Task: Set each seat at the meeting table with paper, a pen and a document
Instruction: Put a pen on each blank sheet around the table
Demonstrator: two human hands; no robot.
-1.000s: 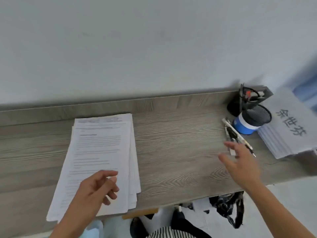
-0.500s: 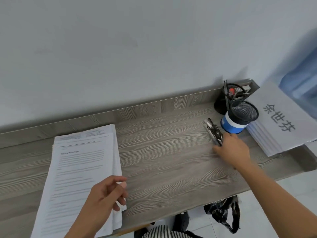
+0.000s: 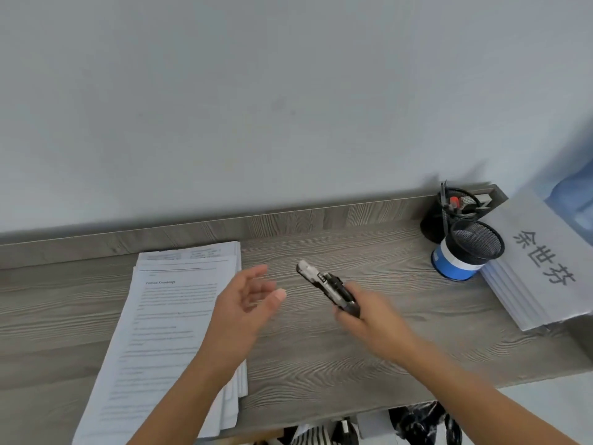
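Observation:
My right hand (image 3: 372, 311) is closed around a bundle of pens (image 3: 324, 284), black and white, lifted over the middle of the grey wooden desk (image 3: 369, 358). The pens point up and to the left, blurred by motion. My left hand (image 3: 244, 305) hovers open just left of the pens, palm turned toward them, fingers apart and holding nothing. A stack of printed documents (image 3: 163, 322) lies on the left part of the desk, partly under my left forearm. A pile of white paper (image 3: 539, 264) with large black characters on top rests at the far right.
A mesh pen cup with a blue and white band (image 3: 465, 252) stands at the right, with a black mesh organiser (image 3: 449, 210) behind it against the wall. A low wooden ledge runs along the desk's back. Dark bags (image 3: 417, 422) lie on the floor below the front edge.
My right hand has picked the pens up from beside the cup and carried them left to mid-desk. My left hand has risen off the documents and opened toward the pens.

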